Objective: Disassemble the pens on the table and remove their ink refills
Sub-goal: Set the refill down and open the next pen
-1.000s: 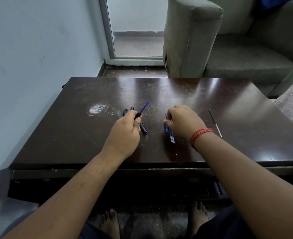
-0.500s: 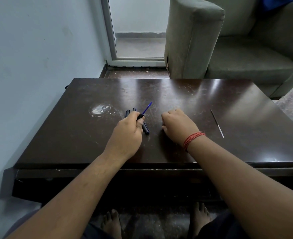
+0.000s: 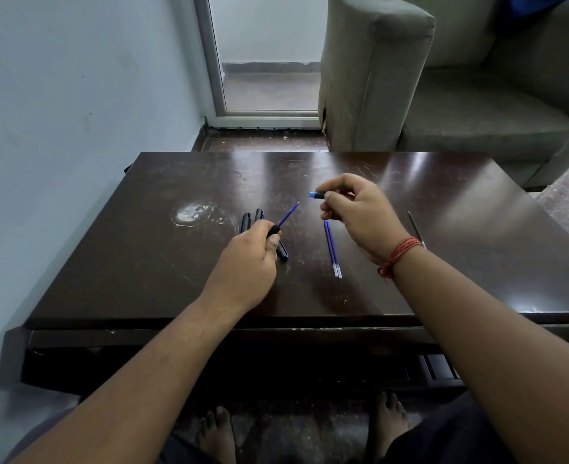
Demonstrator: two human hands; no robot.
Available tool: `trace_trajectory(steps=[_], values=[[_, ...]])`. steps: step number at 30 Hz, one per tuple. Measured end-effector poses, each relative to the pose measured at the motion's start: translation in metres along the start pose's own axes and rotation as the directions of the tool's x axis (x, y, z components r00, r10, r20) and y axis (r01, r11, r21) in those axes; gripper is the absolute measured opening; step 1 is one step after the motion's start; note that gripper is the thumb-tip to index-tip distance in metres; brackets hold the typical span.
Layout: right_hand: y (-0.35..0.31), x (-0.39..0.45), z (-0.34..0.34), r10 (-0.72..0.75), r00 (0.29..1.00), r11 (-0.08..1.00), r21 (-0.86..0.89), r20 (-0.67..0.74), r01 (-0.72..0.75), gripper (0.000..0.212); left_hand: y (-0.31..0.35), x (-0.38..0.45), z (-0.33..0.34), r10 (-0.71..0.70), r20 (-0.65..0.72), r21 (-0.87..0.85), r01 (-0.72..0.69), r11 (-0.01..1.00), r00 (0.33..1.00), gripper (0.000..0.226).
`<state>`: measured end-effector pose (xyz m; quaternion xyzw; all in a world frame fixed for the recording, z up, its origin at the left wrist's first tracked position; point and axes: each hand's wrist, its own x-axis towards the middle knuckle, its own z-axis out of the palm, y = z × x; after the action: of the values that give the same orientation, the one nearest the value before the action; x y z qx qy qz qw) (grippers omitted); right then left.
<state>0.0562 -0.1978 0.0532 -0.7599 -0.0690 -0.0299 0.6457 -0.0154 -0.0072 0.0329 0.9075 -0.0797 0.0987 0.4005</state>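
**Caller:** Head view has your left hand (image 3: 246,259) closed round a black pen barrel (image 3: 274,231), with a thin blue refill (image 3: 289,214) sticking out of its open end, pointing up and away. Your right hand (image 3: 356,212) hovers above the table (image 3: 443,202), pinching a small light-blue cap piece (image 3: 314,195) between thumb and forefinger.

**Analyst:** And that's your risk — the little piece is smooth plastic, stubby and round. Loosen that pinch and I'd expect it to bounce and roll across the glossy top, maybe off the edge.

**Caller:** What about the refill?

**Analyst:** It's a slim, flexible-looking tube. Pull it at an angle to the barrel and you could bend it or smear ink on your fingers, so draw it straight along the barrel's line.

**Caller:** Two blue refills (image 3: 332,249) already lie side by side just right of centre, translucent at their near ends. Black pens (image 3: 252,218) lie beside your left hand, partly hidden by it.

**Analyst:** Dark, polished wood, scuffed, with a pale ring stain (image 3: 189,214) — black barrels get lost against it. A thin dark refill (image 3: 416,227) lies far right, partly behind your wrist; a careless sweep could knock it.
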Motion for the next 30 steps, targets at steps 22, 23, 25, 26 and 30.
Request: trace_trajectory(steps=[22,23,25,26,30], values=[[-0.019,-0.012,-0.002,-0.21,0.971,0.94,-0.25,0.112,0.232,0.02,-0.003,0.0,0.003,0.004,0.045,0.035,-0.006,0.999,0.999,0.017],[-0.019,-0.013,-0.002,-0.211,0.97,0.938,-0.255,0.119,0.235,0.02,-0.003,0.0,0.003,0.005,0.044,0.032,-0.007,0.999,0.999,0.017],[-0.019,-0.014,-0.001,-0.212,0.967,0.931,-0.272,0.14,0.243,0.019,-0.003,0.0,0.003,0.007,0.045,0.033,-0.009,0.999,0.999,0.017],[-0.019,-0.014,0.0,-0.214,0.966,0.929,-0.275,0.149,0.248,0.019,-0.003,0.0,0.003,0.007,0.046,0.034,-0.008,0.999,0.999,0.017],[-0.018,-0.013,0.0,-0.221,0.963,0.928,-0.271,0.157,0.257,0.019,-0.003,0.0,0.002,0.004,0.05,0.037,-0.006,0.999,0.999,0.016]])
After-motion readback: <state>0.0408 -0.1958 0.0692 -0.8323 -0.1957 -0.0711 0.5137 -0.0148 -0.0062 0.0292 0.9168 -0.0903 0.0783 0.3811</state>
